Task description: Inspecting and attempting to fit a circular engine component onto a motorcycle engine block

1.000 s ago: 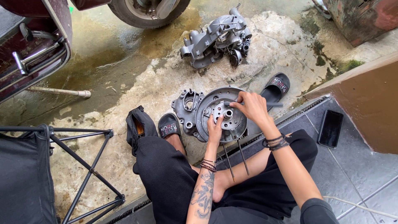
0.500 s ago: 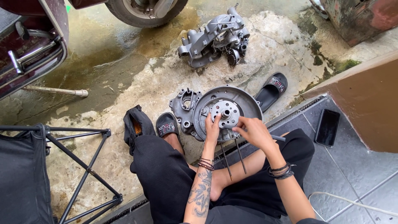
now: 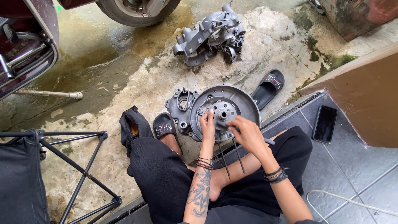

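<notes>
Now, left hand (image 3: 208,122): fingers curling onto the round clutch plate's (image 3: 242,99) hub.
Right hand (image 3: 247,132): closing around a thin metal tool (image 3: 237,154).
Plate: lying on the concrete floor (image 3: 124,83).

Informal outdoor vehicle repair yard. Stained, wet concrete floor (image 3: 103,79) carrying a bare engine casing (image 3: 209,35) and a round engine cover plate (image 3: 226,110); a tyre (image 3: 137,8) at the top edge; part of a dark red vehicle body (image 3: 25,45) at the left edge; a tiled step (image 3: 352,166) at the lower right.
</notes>
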